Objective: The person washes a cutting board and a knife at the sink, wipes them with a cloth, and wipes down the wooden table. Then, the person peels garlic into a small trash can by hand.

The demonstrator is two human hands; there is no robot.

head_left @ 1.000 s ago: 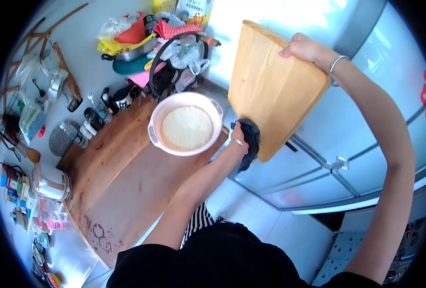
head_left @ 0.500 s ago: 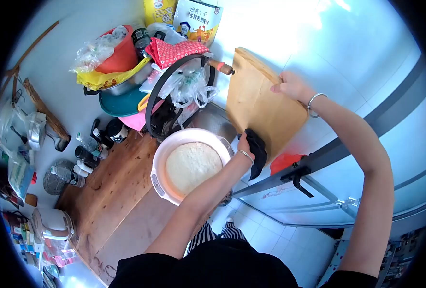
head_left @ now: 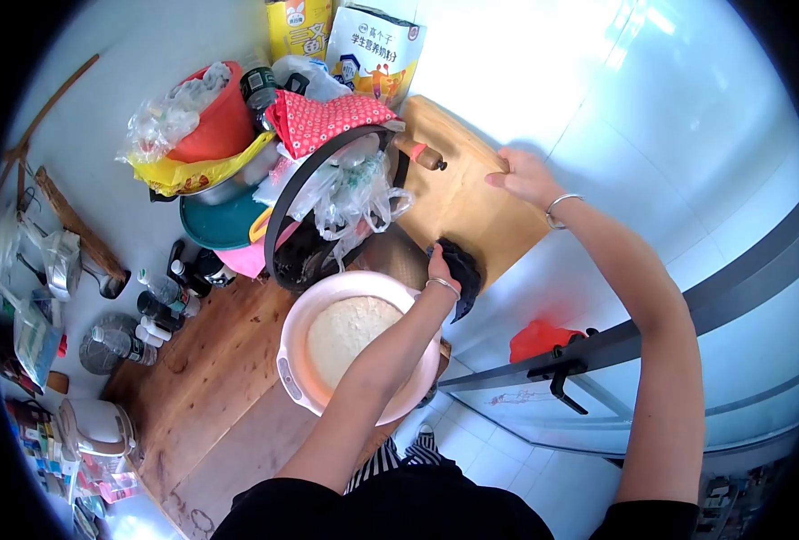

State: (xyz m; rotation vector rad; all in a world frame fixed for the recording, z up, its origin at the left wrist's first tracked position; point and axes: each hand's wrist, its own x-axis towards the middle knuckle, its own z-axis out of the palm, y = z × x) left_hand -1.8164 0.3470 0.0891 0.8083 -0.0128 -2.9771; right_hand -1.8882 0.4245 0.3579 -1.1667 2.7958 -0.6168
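Wooden board (head_left: 467, 193) is gripped at its edge by right hand (head_left: 518, 175); dark cloth (head_left: 461, 270) is clutched in left hand (head_left: 442, 267). Pink dough bowl (head_left: 296, 360) and black basket (head_left: 314, 225) are crowded alongside.

A brown wooden desk (head_left: 210, 378) fills the lower left, with dark ring stains near its front corner. The wall (head_left: 121, 63) behind it is pale and plain. White floor tiles (head_left: 498, 450) show below. Bright light shines off the smooth white surface (head_left: 597, 99) on the right.

A pink bowl (head_left: 296, 378) of dough (head_left: 350, 328) sits under the left forearm — bottles (head_left: 152, 310) stand further left.
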